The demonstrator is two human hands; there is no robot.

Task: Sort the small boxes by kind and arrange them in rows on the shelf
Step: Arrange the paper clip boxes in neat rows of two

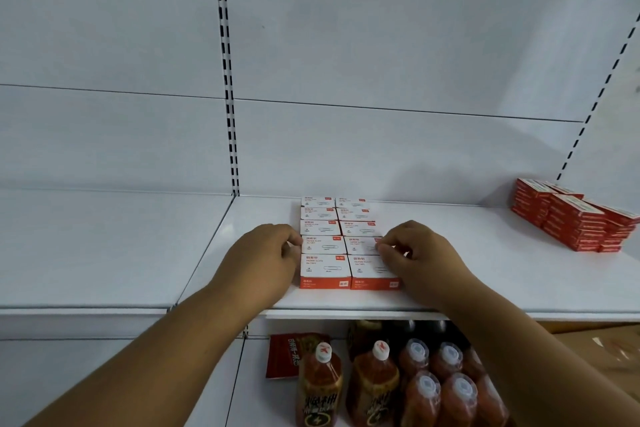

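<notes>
Bottles with white caps and orange-red labels are seen nearest, standing on the lower level beside a flat red packet. Above them, on the white metal shelf, the small white-and-orange cardboard paper-clip boxes are laid in two touching columns running from the front edge toward the back panel, five deep as far as can be told. The left hand is pressed against the left flank of this block, fingers curled at the second box back; the right hand is set against the right flank, fingertips pinching or nudging the matching box there, though a true grip cannot be told. Farther off, at the right rear, a stack of small red cardboard boxes is piled loosely, some askew. The white kind is judged nearly done and merely being squared; the red kind is left to be rowed.
</notes>
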